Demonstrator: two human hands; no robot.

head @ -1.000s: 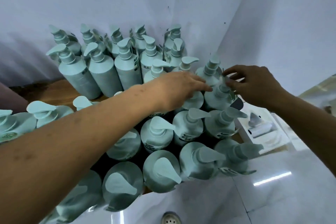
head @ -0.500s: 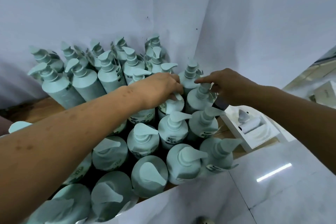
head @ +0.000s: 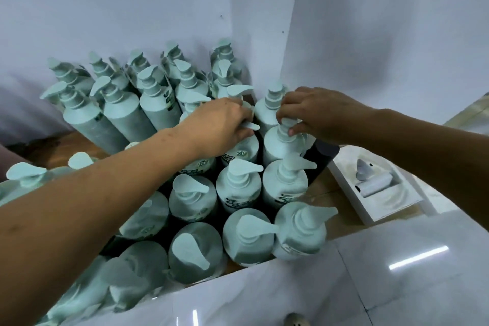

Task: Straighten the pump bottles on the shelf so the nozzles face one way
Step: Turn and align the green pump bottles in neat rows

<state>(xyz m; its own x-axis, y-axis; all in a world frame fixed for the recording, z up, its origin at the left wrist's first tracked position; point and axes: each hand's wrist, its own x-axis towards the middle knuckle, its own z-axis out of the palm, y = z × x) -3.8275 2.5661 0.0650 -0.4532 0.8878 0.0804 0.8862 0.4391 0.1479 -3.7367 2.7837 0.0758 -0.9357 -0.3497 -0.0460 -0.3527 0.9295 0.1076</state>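
two hands aligning mid-row pumps | left hand [head: 219, 124] grips one pump nozzle [head: 252, 126], right hand [head: 317, 114] pinches neighbouring bottle [head: 277, 147] at its collar | i judge next: twist both rightward, matching front rows [head: 238, 190]

Pale bluish walls [head: 111, 8] rise behind glossy white floor tiles [head: 428, 294]
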